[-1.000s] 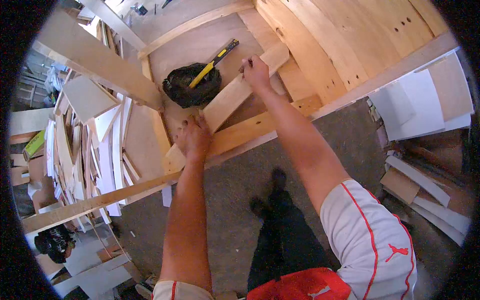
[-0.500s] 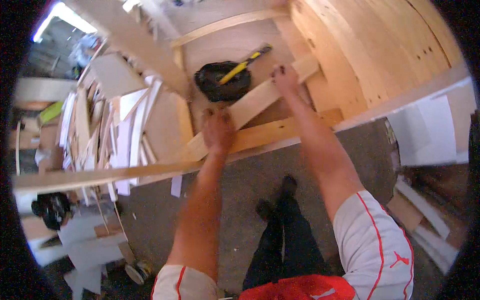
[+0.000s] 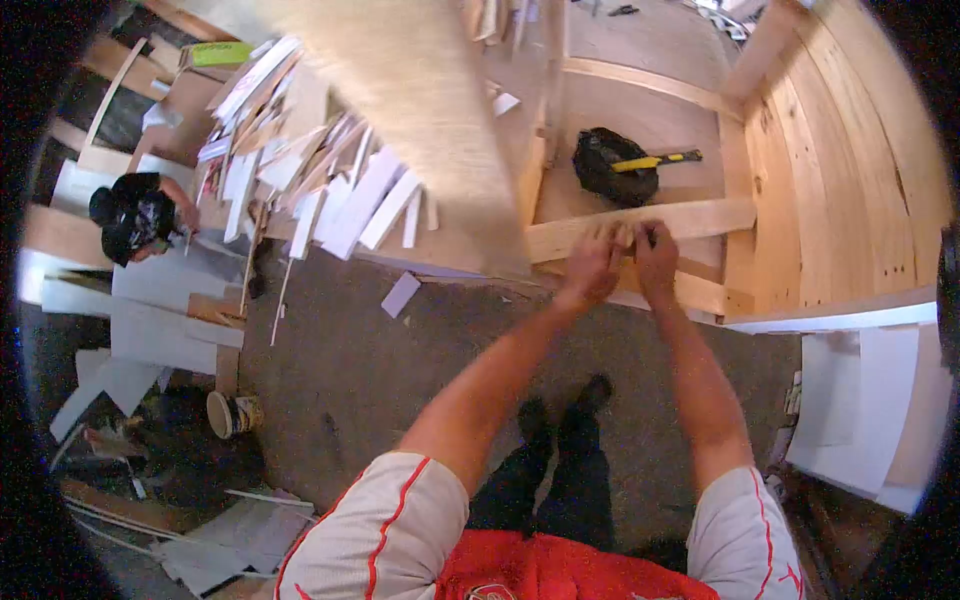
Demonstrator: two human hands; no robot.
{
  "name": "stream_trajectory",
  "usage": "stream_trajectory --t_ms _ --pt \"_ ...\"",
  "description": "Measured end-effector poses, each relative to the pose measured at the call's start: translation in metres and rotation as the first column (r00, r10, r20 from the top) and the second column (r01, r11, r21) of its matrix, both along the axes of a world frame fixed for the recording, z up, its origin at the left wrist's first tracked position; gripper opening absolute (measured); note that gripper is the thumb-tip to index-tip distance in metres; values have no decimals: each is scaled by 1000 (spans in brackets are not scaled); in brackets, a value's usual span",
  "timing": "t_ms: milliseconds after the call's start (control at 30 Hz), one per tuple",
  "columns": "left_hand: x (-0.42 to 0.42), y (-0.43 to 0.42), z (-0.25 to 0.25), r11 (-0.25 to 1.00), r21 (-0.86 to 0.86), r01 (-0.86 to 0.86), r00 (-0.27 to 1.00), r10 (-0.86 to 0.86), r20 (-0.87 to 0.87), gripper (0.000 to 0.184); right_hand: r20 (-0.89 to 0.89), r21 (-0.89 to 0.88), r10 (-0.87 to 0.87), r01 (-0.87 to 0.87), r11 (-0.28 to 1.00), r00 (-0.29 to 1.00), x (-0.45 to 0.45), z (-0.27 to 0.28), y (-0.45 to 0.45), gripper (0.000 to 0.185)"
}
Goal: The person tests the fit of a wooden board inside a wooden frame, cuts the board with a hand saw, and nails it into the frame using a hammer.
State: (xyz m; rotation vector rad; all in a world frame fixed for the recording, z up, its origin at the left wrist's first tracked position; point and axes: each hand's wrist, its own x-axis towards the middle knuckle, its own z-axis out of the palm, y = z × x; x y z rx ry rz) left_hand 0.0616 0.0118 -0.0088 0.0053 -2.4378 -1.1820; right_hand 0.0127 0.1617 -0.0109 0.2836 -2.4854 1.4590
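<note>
A pale wooden board (image 3: pixel 700 219) lies across the inside of a timber frame (image 3: pixel 735 180). My left hand (image 3: pixel 595 264) is at the board's near edge, its fingers bent together. Close beside it, my right hand (image 3: pixel 656 262) has its fingers curled in a pinch. Anything small between the fingertips is too blurred to name. Beyond the board sits a black plastic bag (image 3: pixel 598 182), bunched up. A tool with a yellow and black handle (image 3: pixel 660 160) rests on the bag; its head cannot be made out.
A wide wooden panel (image 3: pixel 400 90) rises close on my left. Offcuts (image 3: pixel 350 200) are heaped past it. A person in a black cap (image 3: pixel 135 215) works at far left. A bucket (image 3: pixel 232 414) lies on the floor; white sheets (image 3: pixel 860 400) lean at right.
My view has swung left. The board has turned to lie nearly level across the frame. My hands, apart on the board before, have come together at its near edge.
</note>
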Motion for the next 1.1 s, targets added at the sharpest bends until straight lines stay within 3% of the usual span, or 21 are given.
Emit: stream_trajectory --t_ms 67,100,133,200,267,367,433,500,567,633,700,767,867,933,1000,1067,1100 --pt "55 5 59 914 401 -66 982 -13 191 33 -27 57 34 -32 998 999 47 16 -30 21" --pt "72 0 46 934 344 -97 994 74 80 34 -9 127 20 -19 992 1000 68 26 -41 23" --pt "86 -7 15 948 289 -137 987 154 -35 34 19 16 12 -12 1000 1000 89 12 -55 24" --pt "120 -23 14 915 323 -242 970 241 46 34 134 -123 72 -55 991 988 124 2 -81 27" --pt "162 -57 46 808 447 -383 889 192 415 32 287 -194 200 -147 970 937 152 14 -110 29" --pt "198 -112 44 771 408 -489 869 392 302 31 269 71 220 -248 966 938 188 63 -180 30" --pt "217 -155 45 668 476 -572 820 468 328 31 391 -128 336 -311 942 857 192 48 -221 32" --pt "229 -223 -15 538 582 -609 790 478 385 32 489 -253 427 -345 904 761 194 38 -261 34" --pt "237 -267 36 370 641 -672 715 550 431 33 573 -305 489 -384 872 658 189 37 -300 36" --pt "240 -326 25 424 471 -773 629 606 487 31 559 -314 523 -419 852 644 180 -1 -340 37" --pt "230 -383 -3 165 649 -743 608 569 553 30 582 -369 553 -413 833 596 170 -3 -376 38" --pt "220 -425 -9 63 704 -707 629 511 586 32 637 -459 580 -354 815 508 162 24 -405 39" --pt "189 -480 -28 229 753 -617 763 406 503 34 640 -387 576 -434 814 509 142 25 -446 40" --pt "173 -506 -45 159 647 -746 657 334 676 30 634 -419 590 -420 805 499 132 23 -472 43" --pt "168 -506 -24 331 567 -755 656 348 670 27 627 -472 588 -352 808 510 118 17 -486 46" --pt "158 -494 11 344 575 -743 669 354 653 27 619 -542 632 -328 774 467 107 22 -501 54" --pt "151 -490 20 363 553 -750 660 355 663 29 676 -473 553 -289 832 487 101 24 -507 56"
